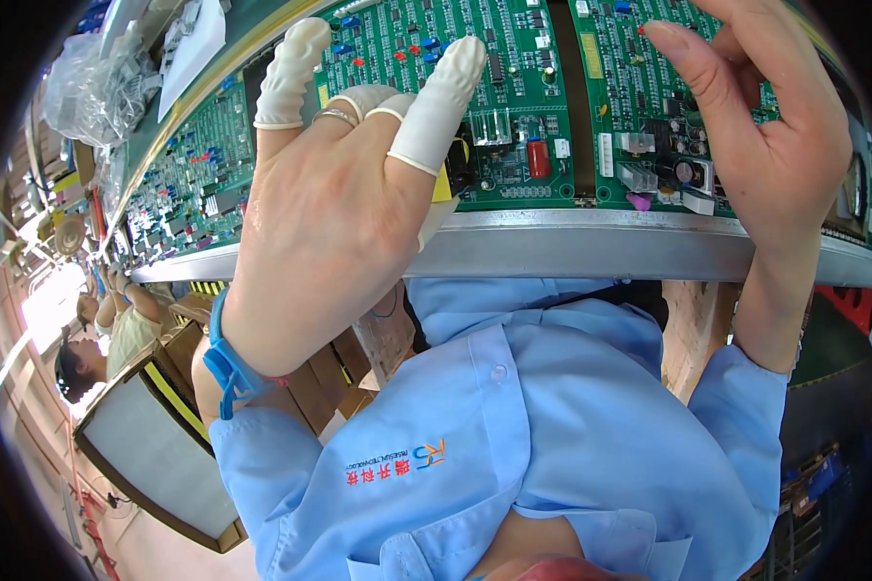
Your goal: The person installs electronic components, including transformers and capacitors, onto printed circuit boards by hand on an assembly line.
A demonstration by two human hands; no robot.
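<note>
Fingers (438, 114) of the left hand (334, 208) partly spread above a green board (521, 73) — right hand (780, 131) half-curled — any hold I cannot tell.

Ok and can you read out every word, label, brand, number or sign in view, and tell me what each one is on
Blue shirt: chest logo, an orange-and-blue emblem with small lettering and red characters; I don't copy out its wording.
Right-hand circuit board: yellow label, too small to read.
Middle circuit board: any markings are too small to read.
</note>
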